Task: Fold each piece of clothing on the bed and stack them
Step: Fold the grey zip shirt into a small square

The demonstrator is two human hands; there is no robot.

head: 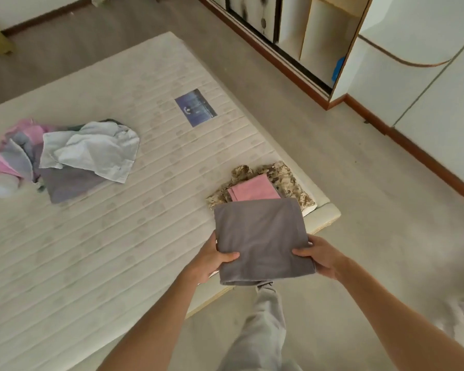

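A folded grey garment (263, 236) is held in the air over the near right corner of the mattress (123, 236). My left hand (214, 258) grips its left edge and my right hand (319, 257) grips its right edge. Just beyond it lies a stack: a folded pink piece (253, 188) on top of a folded camouflage garment (292, 180). The grey garment hides the stack's near edge. At the far left of the mattress sits a loose pile of unfolded clothes: a pale grey shirt (97, 151), a purple-grey piece (67, 183) and pink-and-grey fabric (16, 148).
A blue label (196, 107) is stitched to the mattress near its far edge. A wardrobe with open shelves (319, 41) stands along the right wall, with bare floor between it and the mattress. My trouser leg (263, 325) is below the garment.
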